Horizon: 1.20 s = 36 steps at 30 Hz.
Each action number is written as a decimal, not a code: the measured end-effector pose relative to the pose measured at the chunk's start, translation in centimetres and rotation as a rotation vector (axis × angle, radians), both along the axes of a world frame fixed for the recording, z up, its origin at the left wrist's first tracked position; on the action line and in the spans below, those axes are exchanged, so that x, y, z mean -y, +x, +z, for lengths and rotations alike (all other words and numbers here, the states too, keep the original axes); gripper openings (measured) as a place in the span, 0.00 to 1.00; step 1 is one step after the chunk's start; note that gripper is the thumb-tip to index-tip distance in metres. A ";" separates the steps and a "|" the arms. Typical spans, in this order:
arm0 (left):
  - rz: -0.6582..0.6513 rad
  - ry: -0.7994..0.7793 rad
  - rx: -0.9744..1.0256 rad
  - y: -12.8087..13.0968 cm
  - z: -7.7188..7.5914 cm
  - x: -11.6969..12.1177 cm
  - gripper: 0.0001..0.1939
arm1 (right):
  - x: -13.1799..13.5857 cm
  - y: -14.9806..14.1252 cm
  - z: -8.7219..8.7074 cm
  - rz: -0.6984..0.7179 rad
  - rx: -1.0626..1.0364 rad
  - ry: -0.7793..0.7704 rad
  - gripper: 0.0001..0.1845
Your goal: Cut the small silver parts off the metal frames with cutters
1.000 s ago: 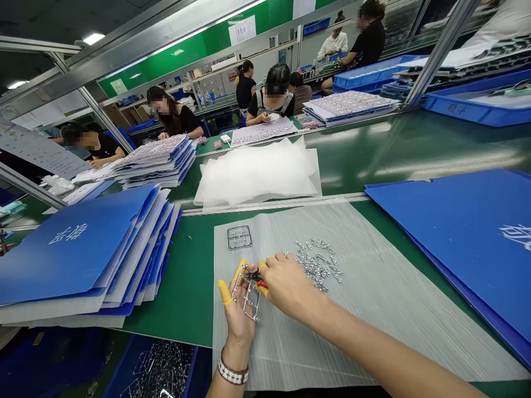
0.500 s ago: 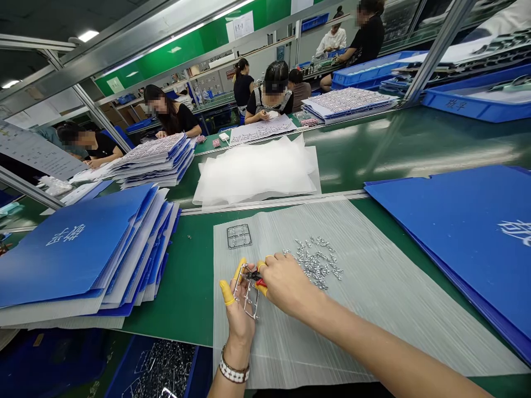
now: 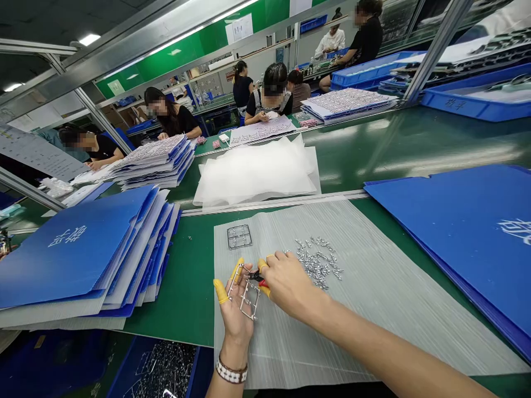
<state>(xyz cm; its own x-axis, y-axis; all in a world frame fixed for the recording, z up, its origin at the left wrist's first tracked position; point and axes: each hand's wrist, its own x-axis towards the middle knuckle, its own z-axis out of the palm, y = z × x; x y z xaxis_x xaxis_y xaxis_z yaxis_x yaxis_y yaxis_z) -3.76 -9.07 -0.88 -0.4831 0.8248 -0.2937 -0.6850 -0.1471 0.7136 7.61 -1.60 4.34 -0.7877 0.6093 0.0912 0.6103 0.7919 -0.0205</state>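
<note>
My left hand (image 3: 234, 312), with yellow finger cots on thumb and a finger, holds a small silver metal frame of parts (image 3: 247, 296) above the grey ribbed sheet (image 3: 373, 309). My right hand (image 3: 286, 282) is closed round red-handled cutters (image 3: 257, 277), whose tip meets the top of that frame. A heap of several small silver cut pieces (image 3: 317, 260) lies just right of my right hand. Another small metal frame (image 3: 239, 236) lies flat on the sheet farther back.
A stack of blue and white boards (image 3: 83, 254) sits at left, a blue board (image 3: 464, 226) at right, white foam sheets (image 3: 257, 171) behind. A blue bin of metal frames (image 3: 161, 367) is below the table edge. Several people work across the green conveyor (image 3: 415, 143).
My left hand has spread a little and shifted the frame slightly left and down; my right hand stays with the cutters at the frame's top.
</note>
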 end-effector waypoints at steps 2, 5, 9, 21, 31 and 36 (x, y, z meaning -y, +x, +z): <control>-0.008 0.003 0.035 -0.3 0.0 0.0 0.34 | 0.0 0.4 -0.3 -0.013 0.006 -0.012 0.10; -0.021 0.023 0.074 -0.7 0.0 0.0 0.34 | 0.2 0.9 -0.8 -0.022 0.024 -0.034 0.09; -0.024 0.045 0.091 -0.7 0.0 -0.1 0.34 | 0.3 0.9 -0.9 -0.031 0.040 -0.045 0.08; 0.002 0.030 -0.021 -0.1 0.2 -0.1 0.35 | 0.7 0.1 -0.3 -0.023 0.072 -0.035 0.07; 0.017 0.063 -0.036 -0.6 0.5 0.1 0.34 | 0.8 0.4 -0.6 -0.004 0.069 -0.039 0.08; 0.039 0.041 -0.052 -0.8 0.3 0.0 0.35 | 1.8 0.1 -0.9 0.041 0.042 -0.053 0.09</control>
